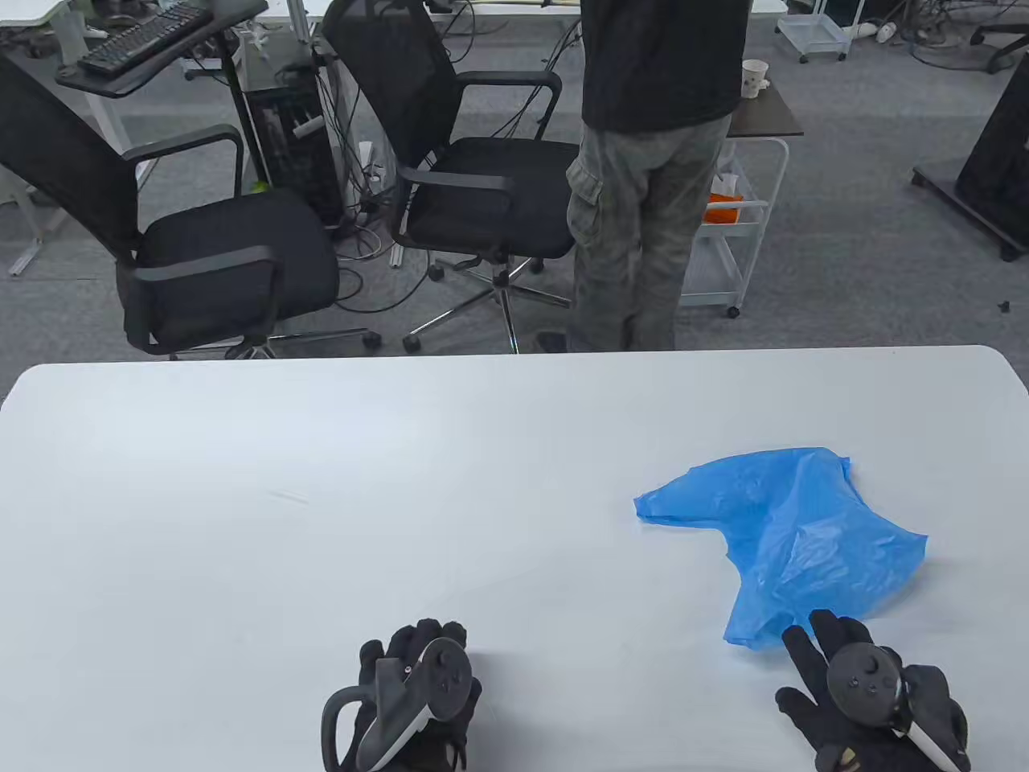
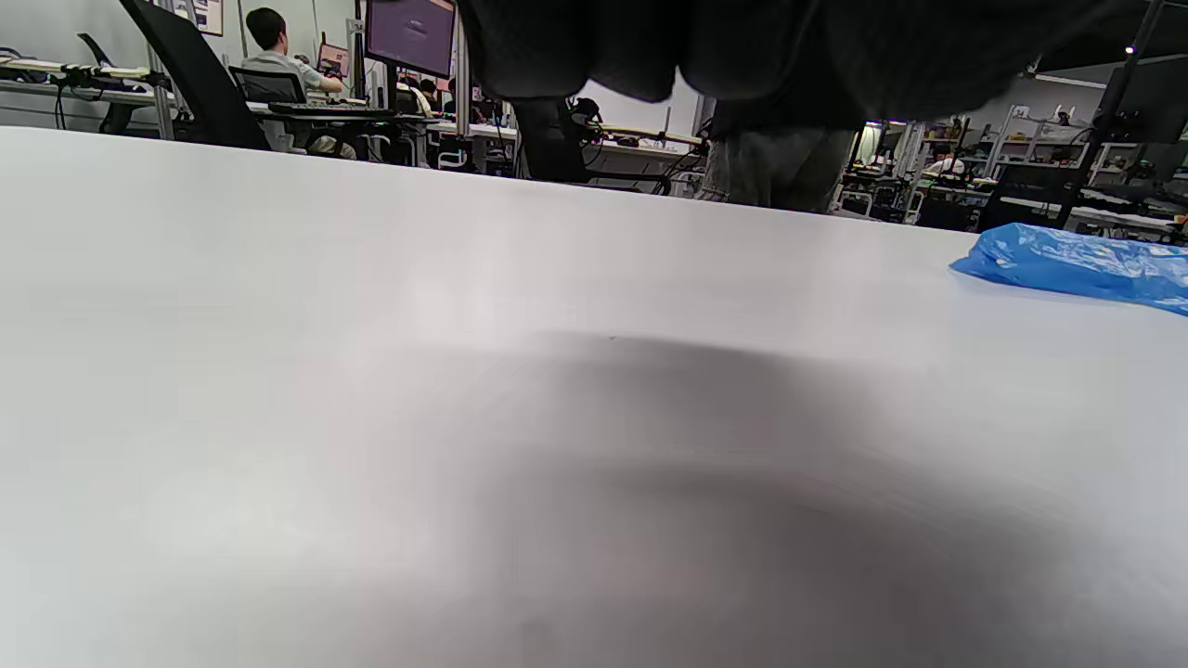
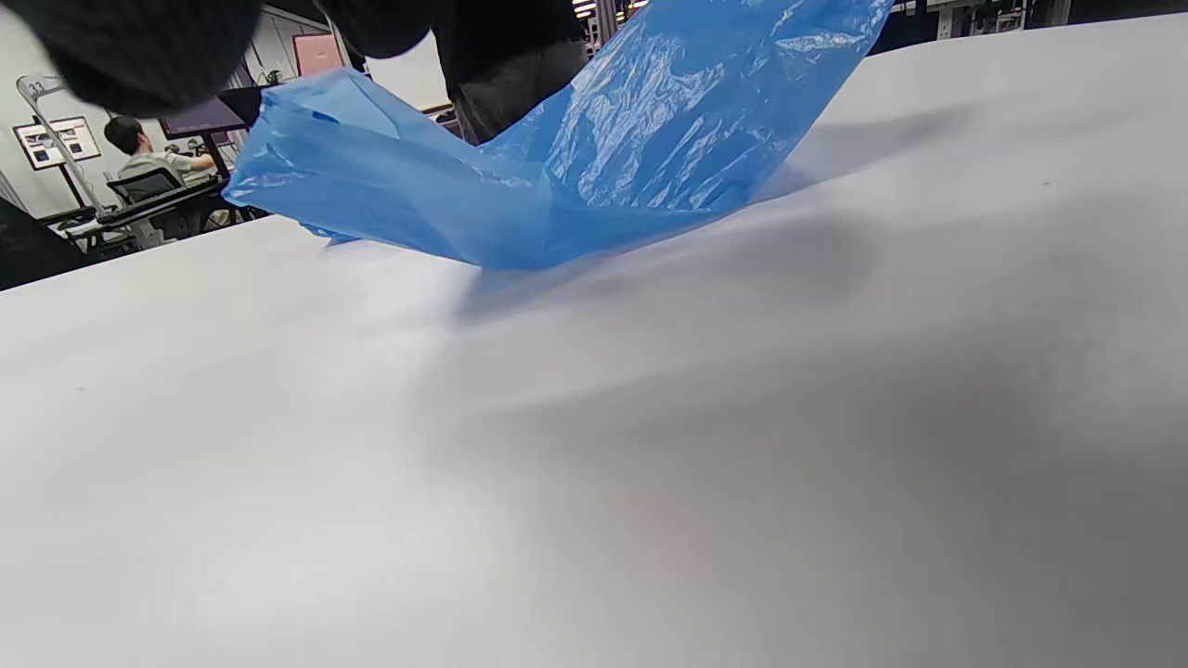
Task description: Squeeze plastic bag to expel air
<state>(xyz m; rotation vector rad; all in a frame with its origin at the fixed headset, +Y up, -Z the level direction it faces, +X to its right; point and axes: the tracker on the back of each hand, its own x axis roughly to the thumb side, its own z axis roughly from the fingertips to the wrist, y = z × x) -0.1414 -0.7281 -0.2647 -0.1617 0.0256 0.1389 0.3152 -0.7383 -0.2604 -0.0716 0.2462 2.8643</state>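
A crumpled blue plastic bag (image 1: 804, 531) lies on the white table (image 1: 321, 498), right of centre. My right hand (image 1: 812, 635) is spread open at the bag's near edge, and its fingertips reach the plastic without gripping it. In the right wrist view the bag (image 3: 603, 158) rises just beyond my fingers (image 3: 139, 46). My left hand (image 1: 422, 635) rests at the table's front centre with fingers bent, holding nothing, well left of the bag. The left wrist view shows the bag (image 2: 1086, 264) far to the right and my fingers (image 2: 789, 46) at the top edge.
A person (image 1: 651, 161) stands just beyond the table's far edge. Two black office chairs (image 1: 233, 257) (image 1: 482, 185) and a white cart (image 1: 731, 233) stand on the floor behind it.
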